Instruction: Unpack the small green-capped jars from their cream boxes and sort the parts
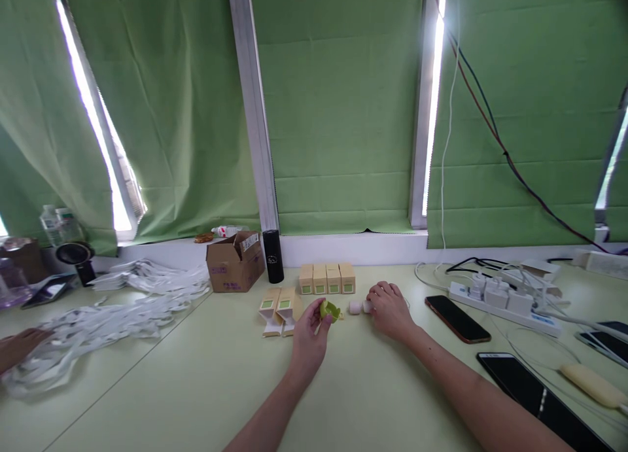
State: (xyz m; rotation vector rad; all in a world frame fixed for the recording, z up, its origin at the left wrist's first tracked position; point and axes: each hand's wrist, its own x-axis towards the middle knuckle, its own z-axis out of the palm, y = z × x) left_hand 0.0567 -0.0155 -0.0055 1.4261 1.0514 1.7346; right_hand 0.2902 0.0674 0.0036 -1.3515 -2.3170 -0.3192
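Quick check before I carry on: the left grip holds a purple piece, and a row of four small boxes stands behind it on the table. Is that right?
Not quite: the piece in the left grip is yellow-green, not purple, as the head view shows. The row of four small boxes does stand behind it on the table.

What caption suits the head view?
Left hand holding a green piece, right hand at pale cylinders, before four boxes.

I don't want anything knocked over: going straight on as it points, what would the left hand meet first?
The left hand would probably meet the row of four small boxes first, though depth is unclear.
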